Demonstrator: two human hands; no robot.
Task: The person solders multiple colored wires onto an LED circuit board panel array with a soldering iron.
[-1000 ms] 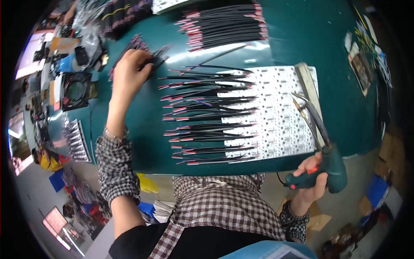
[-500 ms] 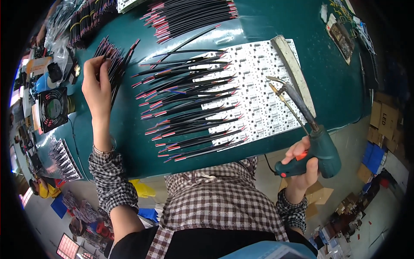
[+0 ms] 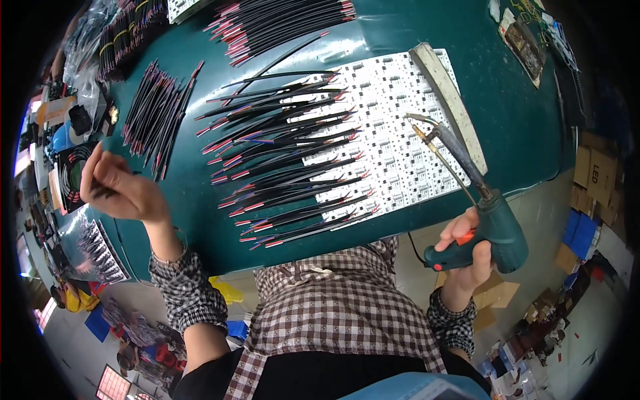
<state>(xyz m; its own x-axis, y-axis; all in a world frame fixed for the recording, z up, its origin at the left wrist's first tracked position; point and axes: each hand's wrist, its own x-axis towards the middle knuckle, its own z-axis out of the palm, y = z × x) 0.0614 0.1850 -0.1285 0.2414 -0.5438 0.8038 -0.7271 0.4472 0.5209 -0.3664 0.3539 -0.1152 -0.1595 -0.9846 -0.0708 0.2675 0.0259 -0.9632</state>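
Note:
My right hand (image 3: 469, 257) is closed round the handle of a dark green soldering gun (image 3: 505, 233) with a red trigger. The gun's tip points up and left over a white circuit board panel (image 3: 393, 140). Several rows of black-sleeved wires (image 3: 280, 143) lie with one end on the panel and red and white ends to the left. My left hand (image 3: 127, 187) is raised at the table's left side, fingers curled inward near a small fan (image 3: 72, 170). A dark patch shows among its fingers; what it is stays unclear. A loose wire pile (image 3: 157, 120) lies beyond it.
A pale bar (image 3: 450, 100) rests across the panel's right part. More black wires (image 3: 283, 27) lie at the far edge, with tied bundles (image 3: 133, 37) at far left. A wired board (image 3: 103, 250) sits at near left. Cartons (image 3: 595, 177) stand on the right.
My left hand has left the loose wire pile and come nearer and to the left, turning with its fingers curled. The soldering gun stays almost where it was in my right hand.

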